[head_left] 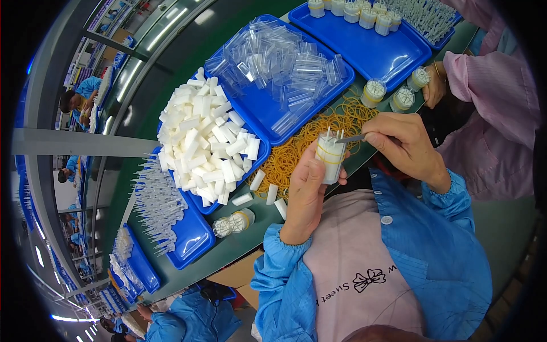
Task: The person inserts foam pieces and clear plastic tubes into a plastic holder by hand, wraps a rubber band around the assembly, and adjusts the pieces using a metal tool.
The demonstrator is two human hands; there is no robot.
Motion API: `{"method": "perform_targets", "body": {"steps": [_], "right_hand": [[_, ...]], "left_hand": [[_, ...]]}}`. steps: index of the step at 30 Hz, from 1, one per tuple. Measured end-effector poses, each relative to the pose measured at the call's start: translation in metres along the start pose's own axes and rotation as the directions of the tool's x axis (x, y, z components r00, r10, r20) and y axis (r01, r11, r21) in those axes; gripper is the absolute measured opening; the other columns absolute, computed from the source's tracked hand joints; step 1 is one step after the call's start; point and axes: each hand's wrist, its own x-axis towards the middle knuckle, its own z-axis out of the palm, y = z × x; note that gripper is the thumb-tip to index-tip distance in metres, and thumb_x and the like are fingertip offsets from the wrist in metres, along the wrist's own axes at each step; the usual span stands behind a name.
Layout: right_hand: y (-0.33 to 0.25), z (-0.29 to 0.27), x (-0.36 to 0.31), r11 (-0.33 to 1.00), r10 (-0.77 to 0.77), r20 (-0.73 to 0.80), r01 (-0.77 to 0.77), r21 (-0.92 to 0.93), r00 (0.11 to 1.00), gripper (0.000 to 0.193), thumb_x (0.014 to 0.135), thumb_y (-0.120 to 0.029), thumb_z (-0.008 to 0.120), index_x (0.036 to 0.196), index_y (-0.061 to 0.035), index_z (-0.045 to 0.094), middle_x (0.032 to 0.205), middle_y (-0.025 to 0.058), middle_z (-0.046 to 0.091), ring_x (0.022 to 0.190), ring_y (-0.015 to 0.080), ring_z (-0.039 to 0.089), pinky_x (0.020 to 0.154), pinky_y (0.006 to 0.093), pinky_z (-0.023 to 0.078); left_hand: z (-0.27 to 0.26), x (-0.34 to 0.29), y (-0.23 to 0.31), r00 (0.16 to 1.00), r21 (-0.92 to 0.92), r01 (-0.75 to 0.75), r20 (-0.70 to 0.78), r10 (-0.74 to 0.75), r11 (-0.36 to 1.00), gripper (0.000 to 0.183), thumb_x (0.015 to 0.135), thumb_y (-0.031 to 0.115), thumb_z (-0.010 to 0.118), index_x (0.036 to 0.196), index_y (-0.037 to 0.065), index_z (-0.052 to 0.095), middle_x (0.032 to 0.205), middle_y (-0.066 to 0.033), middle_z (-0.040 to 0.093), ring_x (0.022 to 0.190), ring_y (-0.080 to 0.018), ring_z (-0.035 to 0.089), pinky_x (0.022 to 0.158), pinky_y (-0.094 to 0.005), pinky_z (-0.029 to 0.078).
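Observation:
My left hand (306, 191) is wrapped around a bundle of white tubes (329, 158), held upright with a yellow rubber band around it. A few thin white sticks stand up above its top. Between the thumb and fingers of my right hand (405, 145) is a thin flat grey metal tool (351, 138), its tip at the top of the bundle. Whether it is a blade or tweezers I cannot tell. Loose yellow rubber bands (290, 165) lie heaped just beyond my hands. Beside my left wrist are several loose white foam-like pieces (243, 199).
Blue trays hold a pile of white pieces (205, 137), clear plastic sleeves (279, 62) and thin white-tipped sticks (156, 202). Finished-looking bundles (373, 93) stand at right, others (233, 222) at left. A co-worker's hand (436, 85) and pink sleeve are close by on the right.

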Motion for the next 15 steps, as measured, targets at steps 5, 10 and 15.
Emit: {"method": "perform_targets", "body": {"steps": [5,10,15], "right_hand": [[0.000,-0.004,0.001,1.000,-0.020,0.026,0.021,-0.008,0.999,0.011,0.086,-0.009,0.065,0.091,0.0007,0.066,0.076,0.0117,0.064,0.063,0.0245,0.061,0.055,0.0317,0.046],[0.008,-0.013,0.008,0.991,-0.135,0.127,0.136,0.001,0.983,0.012,0.088,-0.011,0.063,0.087,0.0011,0.064,0.071,0.0108,0.060,0.059,0.0241,0.058,0.052,0.0320,0.043],[0.009,-0.026,0.021,0.994,-0.105,0.302,0.090,0.062,0.948,0.014,0.087,-0.013,0.064,0.086,0.0006,0.065,0.074,0.0113,0.063,0.062,0.0253,0.061,0.055,0.0331,0.045]], "left_hand": [[-0.002,0.000,0.000,1.000,0.067,-0.014,0.003,0.013,0.998,0.069,0.094,0.050,0.053,0.141,0.003,0.036,0.115,-0.0089,0.060,0.087,-0.0117,0.057,0.078,-0.0255,0.047],[-0.005,-0.001,0.000,0.999,0.100,-0.033,0.009,0.032,0.994,0.066,0.095,0.047,0.053,0.141,0.002,0.039,0.111,-0.0077,0.061,0.084,-0.0109,0.055,0.077,-0.0247,0.046],[-0.004,-0.003,0.000,1.000,0.118,-0.001,-0.007,0.002,0.993,0.062,0.096,0.045,0.054,0.139,0.002,0.043,0.110,-0.0062,0.061,0.083,-0.0106,0.054,0.076,-0.0244,0.046]]}}
